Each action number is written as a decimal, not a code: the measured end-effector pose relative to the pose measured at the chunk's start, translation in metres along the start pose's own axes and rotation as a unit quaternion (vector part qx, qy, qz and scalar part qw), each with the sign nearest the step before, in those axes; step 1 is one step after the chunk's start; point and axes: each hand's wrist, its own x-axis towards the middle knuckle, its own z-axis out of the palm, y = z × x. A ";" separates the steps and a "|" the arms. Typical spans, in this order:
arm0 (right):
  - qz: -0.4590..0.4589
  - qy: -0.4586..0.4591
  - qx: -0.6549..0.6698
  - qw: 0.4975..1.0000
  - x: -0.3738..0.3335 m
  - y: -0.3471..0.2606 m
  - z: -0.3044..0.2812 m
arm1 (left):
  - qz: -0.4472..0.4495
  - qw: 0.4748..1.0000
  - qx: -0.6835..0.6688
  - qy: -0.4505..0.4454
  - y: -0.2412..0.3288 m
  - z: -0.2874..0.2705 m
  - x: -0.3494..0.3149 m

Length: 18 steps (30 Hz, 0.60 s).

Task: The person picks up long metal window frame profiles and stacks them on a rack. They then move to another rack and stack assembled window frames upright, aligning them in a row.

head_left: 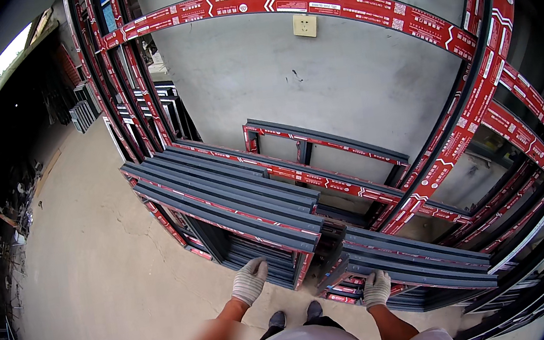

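Hands: both gloved.
Left hand (249,281): loosely curled, resting on the grey frame stack (222,203), gripping nothing.
Right hand (376,287): fingers clasped around a lower frame's edge (419,264).

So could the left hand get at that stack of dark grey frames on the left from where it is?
Probably yes: the gloved left hand already hovers at the near corner of the grey frame stack, with nothing between them.

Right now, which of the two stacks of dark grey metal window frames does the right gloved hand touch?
The right gloved hand rests on the lower stack of dark grey metal frames on the right; the taller stack stands by the left gloved hand.
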 end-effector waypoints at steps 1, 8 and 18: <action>0.015 -0.003 -0.017 1.000 -0.017 0.011 0.000 | 0.003 1.000 0.005 -0.025 0.019 0.004 0.006; -0.098 -0.275 0.022 0.956 -0.085 -0.093 -0.014 | 0.167 0.949 0.087 -0.253 0.066 0.028 -0.021; -0.324 -0.371 0.051 0.869 -0.167 -0.202 0.026 | 0.111 0.697 0.152 -0.692 0.141 0.086 -0.154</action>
